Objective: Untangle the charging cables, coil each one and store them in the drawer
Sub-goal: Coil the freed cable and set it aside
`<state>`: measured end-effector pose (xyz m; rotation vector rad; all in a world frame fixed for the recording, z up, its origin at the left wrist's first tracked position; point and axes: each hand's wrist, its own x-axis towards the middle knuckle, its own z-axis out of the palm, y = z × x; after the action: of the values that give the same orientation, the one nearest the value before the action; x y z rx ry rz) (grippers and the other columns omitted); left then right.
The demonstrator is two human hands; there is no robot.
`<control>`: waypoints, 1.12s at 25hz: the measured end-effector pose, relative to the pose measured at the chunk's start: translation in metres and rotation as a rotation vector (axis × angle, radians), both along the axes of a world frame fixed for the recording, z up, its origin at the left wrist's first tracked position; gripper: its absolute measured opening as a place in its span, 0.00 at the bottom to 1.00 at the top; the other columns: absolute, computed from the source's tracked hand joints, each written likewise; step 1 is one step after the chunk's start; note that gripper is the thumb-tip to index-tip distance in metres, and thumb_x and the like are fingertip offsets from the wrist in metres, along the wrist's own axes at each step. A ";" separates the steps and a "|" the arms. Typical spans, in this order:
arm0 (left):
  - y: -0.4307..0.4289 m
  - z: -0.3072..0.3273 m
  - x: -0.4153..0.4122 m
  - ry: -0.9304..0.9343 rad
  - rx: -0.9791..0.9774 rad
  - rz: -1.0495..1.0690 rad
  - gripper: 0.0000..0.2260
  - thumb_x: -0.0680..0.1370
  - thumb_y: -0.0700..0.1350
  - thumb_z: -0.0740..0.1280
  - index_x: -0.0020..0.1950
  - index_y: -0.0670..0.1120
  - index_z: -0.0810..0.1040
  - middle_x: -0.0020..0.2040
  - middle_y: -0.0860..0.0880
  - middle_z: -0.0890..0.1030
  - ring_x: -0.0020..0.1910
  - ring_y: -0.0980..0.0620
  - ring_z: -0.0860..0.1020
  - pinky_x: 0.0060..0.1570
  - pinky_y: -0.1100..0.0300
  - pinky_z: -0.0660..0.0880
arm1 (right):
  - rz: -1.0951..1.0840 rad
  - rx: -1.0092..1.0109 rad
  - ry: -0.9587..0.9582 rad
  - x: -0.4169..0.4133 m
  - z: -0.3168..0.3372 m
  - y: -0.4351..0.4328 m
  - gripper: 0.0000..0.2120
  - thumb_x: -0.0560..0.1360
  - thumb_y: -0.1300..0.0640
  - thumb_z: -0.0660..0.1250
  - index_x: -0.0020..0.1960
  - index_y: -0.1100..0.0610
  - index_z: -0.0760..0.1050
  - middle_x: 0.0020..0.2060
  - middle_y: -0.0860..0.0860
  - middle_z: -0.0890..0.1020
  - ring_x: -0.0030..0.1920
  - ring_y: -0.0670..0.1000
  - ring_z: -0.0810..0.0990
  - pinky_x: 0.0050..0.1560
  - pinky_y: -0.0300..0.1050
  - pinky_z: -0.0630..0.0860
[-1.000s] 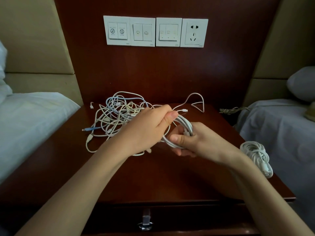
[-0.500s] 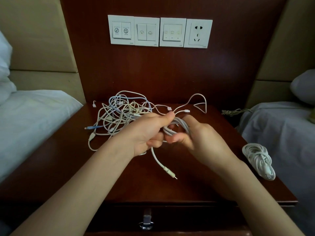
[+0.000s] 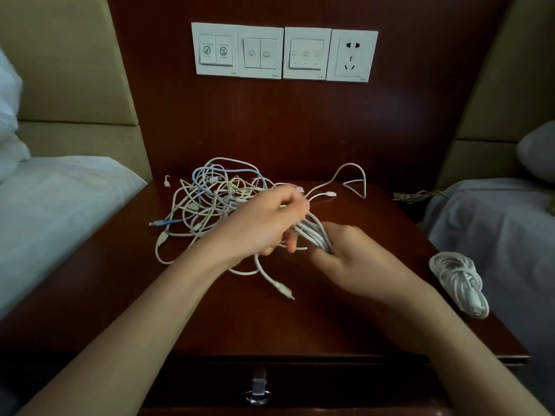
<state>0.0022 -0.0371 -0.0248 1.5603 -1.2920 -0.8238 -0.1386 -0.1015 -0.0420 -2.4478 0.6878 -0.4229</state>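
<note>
A tangle of white, cream and pale blue charging cables (image 3: 210,202) lies at the back of the dark wooden nightstand (image 3: 150,310). My left hand (image 3: 264,226) grips one end of a half-coiled white cable (image 3: 313,234), and my right hand (image 3: 351,262) holds the same bundle from below. A loose end with a plug (image 3: 283,291) trails from the bundle onto the tabletop. One finished white coil (image 3: 459,280) rests at the right edge. The drawer (image 3: 330,385) below is closed, its metal pull (image 3: 257,391) at the front.
White-sheeted beds (image 3: 54,211) flank the nightstand on both sides. A wall panel with switches and a socket (image 3: 285,52) sits above. A thin beige cord (image 3: 414,195) hangs off the back right corner.
The cable's plug end dropped out of the bundle onto the table. My left hand has lifted up and back, and my right hand has slid lower under the loops.
</note>
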 end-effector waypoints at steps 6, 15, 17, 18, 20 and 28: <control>-0.001 -0.010 0.009 -0.572 -0.404 -0.178 0.12 0.78 0.59 0.56 0.48 0.55 0.75 0.31 0.58 0.73 0.28 0.60 0.68 0.30 0.70 0.62 | 0.120 0.685 -0.146 -0.008 0.009 -0.001 0.13 0.78 0.63 0.55 0.34 0.57 0.66 0.22 0.48 0.62 0.22 0.45 0.58 0.24 0.38 0.50; -0.010 -0.023 -0.001 -0.342 -0.506 0.110 0.20 0.78 0.52 0.62 0.27 0.52 0.65 0.22 0.56 0.66 0.24 0.59 0.65 0.27 0.67 0.61 | -0.015 0.359 -0.217 0.001 0.005 -0.001 0.14 0.79 0.58 0.62 0.35 0.61 0.70 0.19 0.47 0.72 0.18 0.43 0.66 0.21 0.33 0.63; -0.013 -0.025 -0.002 -0.293 -0.486 0.163 0.21 0.80 0.49 0.62 0.26 0.51 0.64 0.21 0.56 0.64 0.23 0.59 0.64 0.27 0.67 0.60 | -0.112 0.195 -0.281 0.004 0.002 0.002 0.12 0.77 0.55 0.65 0.36 0.59 0.72 0.21 0.47 0.73 0.19 0.43 0.67 0.22 0.33 0.64; -0.014 -0.024 -0.002 -0.270 -0.474 0.181 0.21 0.79 0.49 0.62 0.26 0.50 0.64 0.21 0.56 0.64 0.22 0.59 0.63 0.27 0.66 0.60 | -0.156 0.100 -0.301 0.005 0.000 0.004 0.13 0.76 0.53 0.65 0.35 0.56 0.71 0.22 0.46 0.72 0.20 0.43 0.68 0.23 0.33 0.63; -0.014 -0.022 -0.002 -0.206 -0.425 0.167 0.20 0.79 0.50 0.61 0.28 0.45 0.66 0.21 0.56 0.62 0.21 0.59 0.61 0.25 0.66 0.59 | -0.189 0.031 -0.317 0.007 -0.003 0.006 0.15 0.77 0.51 0.64 0.33 0.53 0.68 0.21 0.46 0.69 0.21 0.43 0.66 0.23 0.34 0.62; -0.011 -0.023 0.011 -0.199 -0.245 -0.065 0.11 0.81 0.46 0.59 0.42 0.45 0.77 0.22 0.57 0.65 0.22 0.60 0.62 0.25 0.69 0.57 | -0.105 0.726 -0.603 0.000 -0.002 -0.007 0.16 0.80 0.53 0.55 0.37 0.59 0.69 0.25 0.50 0.67 0.21 0.44 0.61 0.23 0.35 0.56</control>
<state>0.0134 -0.0476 -0.0475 1.4362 -1.5322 -0.5353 -0.1385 -0.1084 -0.0435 -1.4985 0.5680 -0.7539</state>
